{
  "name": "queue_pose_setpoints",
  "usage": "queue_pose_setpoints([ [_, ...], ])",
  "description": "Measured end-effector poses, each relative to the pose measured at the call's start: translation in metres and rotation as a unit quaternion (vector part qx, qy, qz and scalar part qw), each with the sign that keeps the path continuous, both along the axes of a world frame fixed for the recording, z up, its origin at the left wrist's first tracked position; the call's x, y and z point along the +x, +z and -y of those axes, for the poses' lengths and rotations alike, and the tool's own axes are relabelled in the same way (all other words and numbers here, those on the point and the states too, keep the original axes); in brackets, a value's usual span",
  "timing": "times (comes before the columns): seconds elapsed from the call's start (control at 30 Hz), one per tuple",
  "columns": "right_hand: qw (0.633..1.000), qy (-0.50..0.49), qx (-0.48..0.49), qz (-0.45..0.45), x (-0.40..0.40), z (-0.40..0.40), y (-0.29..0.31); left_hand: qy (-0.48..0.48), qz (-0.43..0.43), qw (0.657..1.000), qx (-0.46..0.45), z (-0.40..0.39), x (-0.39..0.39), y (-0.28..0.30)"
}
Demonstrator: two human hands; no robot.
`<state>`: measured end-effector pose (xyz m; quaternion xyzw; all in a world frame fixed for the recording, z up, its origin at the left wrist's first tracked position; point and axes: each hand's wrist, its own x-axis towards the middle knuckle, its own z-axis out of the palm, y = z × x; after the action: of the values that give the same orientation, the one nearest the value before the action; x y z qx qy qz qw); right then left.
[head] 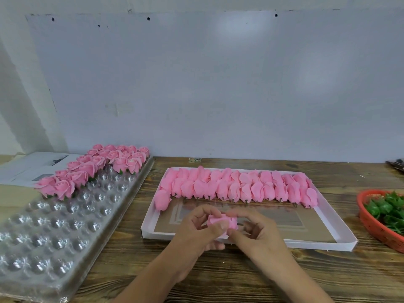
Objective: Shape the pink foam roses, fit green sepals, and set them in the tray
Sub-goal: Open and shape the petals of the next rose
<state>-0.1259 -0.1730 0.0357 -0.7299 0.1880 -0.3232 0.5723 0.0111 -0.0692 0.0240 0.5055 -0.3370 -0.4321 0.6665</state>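
Both hands hold one pink foam rose (222,221) over the near edge of a shallow pink box (341,235). My left hand (200,231) grips it from the left, thumb on its front. My right hand (253,231) pinches its petals from the right. Two rows of closed pink buds (236,188) lie across the far part of the box. Green sepals (388,209) fill a red basket (371,224) at the right edge. A clear plastic tray (65,219) with round cups lies on the left, with finished roses (98,167) in its far rows.
Everything rests on a dark wooden table (240,274) against a pale wall. A printed sheet of paper (32,167) lies behind the clear tray. Dark tool tips (395,165) poke in at the far right.
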Motion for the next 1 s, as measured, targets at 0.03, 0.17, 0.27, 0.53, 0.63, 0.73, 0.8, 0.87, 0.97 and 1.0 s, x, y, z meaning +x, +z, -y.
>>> queue_pose_setpoints([
  [0.03,1.000,0.006,0.010,-0.002,0.000,0.000,0.000,0.002,-0.001,1.000,0.000,0.000,0.000,0.000],
  [0.17,0.998,0.003,0.063,-0.006,0.000,0.002,-0.002,0.005,0.002,1.000,0.011,0.001,0.002,-0.002],
  [0.27,0.999,0.003,0.053,-0.014,-0.001,0.004,-0.002,0.010,0.024,0.999,0.024,0.001,0.003,-0.004],
  [0.53,0.883,0.157,0.425,0.120,-0.001,0.004,0.000,-0.005,0.112,0.994,-0.018,-0.003,-0.008,0.003],
  [0.63,0.841,0.212,0.477,0.144,0.001,-0.002,0.004,-0.032,0.137,0.990,-0.030,-0.003,-0.018,0.004],
  [0.73,0.807,0.219,0.519,0.175,0.001,-0.006,0.004,-0.012,0.108,0.993,-0.041,-0.004,-0.024,0.008],
  [0.8,0.789,0.232,0.540,0.179,0.001,-0.007,0.005,-0.012,0.111,0.992,-0.058,-0.004,-0.025,0.010],
  [0.87,0.784,0.252,0.543,0.165,0.000,-0.010,0.007,-0.017,0.109,0.991,-0.070,-0.005,-0.027,0.012],
  [0.97,0.778,0.250,0.560,0.136,0.002,-0.015,0.006,-0.019,0.113,0.991,-0.067,-0.008,-0.028,0.013],
  [1.0,0.765,0.248,0.578,0.136,0.003,-0.015,0.005,-0.016,0.121,0.991,-0.063,-0.008,-0.028,0.014],
])
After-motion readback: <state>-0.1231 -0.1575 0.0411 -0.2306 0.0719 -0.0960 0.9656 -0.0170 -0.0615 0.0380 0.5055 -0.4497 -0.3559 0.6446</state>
